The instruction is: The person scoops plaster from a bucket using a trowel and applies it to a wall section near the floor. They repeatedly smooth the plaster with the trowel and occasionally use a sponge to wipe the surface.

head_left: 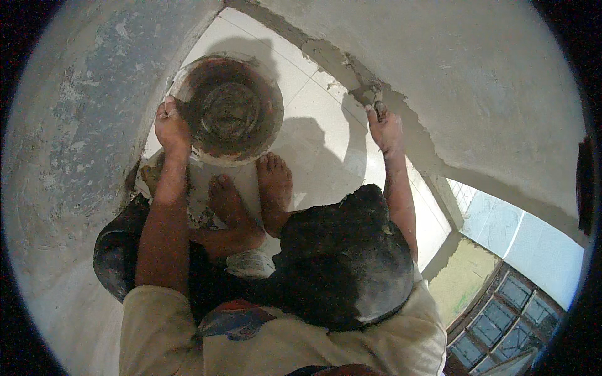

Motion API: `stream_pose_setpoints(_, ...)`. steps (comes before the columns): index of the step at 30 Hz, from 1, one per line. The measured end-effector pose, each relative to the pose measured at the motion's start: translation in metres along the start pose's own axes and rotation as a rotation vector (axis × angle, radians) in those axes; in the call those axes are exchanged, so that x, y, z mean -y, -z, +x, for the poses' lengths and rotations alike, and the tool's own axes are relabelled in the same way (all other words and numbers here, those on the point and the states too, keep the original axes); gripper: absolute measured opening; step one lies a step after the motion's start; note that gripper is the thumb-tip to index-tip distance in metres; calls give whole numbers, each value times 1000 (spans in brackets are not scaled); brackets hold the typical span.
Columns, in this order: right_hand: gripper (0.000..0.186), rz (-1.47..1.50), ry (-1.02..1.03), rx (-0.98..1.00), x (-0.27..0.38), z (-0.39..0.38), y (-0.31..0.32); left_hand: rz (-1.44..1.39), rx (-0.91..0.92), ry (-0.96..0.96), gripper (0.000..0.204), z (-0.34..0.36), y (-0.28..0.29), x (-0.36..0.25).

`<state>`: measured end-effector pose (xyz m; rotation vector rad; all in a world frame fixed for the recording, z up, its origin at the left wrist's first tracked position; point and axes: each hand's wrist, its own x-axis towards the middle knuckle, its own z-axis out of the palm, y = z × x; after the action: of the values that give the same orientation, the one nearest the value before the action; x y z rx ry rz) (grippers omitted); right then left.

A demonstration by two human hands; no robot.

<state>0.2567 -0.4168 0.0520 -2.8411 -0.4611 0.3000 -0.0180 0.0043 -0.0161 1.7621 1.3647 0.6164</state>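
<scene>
A round basin (268,75) with a dark, mortar-smeared inside stands on the pale floor in front of my feet. My left hand (172,128) is closed at its left rim, thumb uppermost. Grey residue lies in the bottom of the basin. My right hand (387,130) grips a small trowel (375,93) by its handle, with the blade against the base of the right wall. Wet grey mortar (335,59) runs along that joint between wall and floor. Most of the trowel's handle is hidden in my fingers.
A rough plastered wall (94,125) rises close on the left, and another plastered wall (489,81) on the right. The two meet beyond the basin. My bare feet (274,185) are on the tiled floor (313,150). A window (501,319) shows at lower right.
</scene>
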Motion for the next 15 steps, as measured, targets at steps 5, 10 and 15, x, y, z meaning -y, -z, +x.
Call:
stream_pose_setpoints(5,40,-209,92,86,5,11,-42,19,6,-32,52,-3,-5,-4)
stream_pose_setpoints(10,38,-55,79,78,9,23,-31,-61,8,32,53,7,-2,13)
stream_pose_setpoints(15,43,-61,25,8,-9,-2,-10,-41,-6,-10,53,0,-4,3)
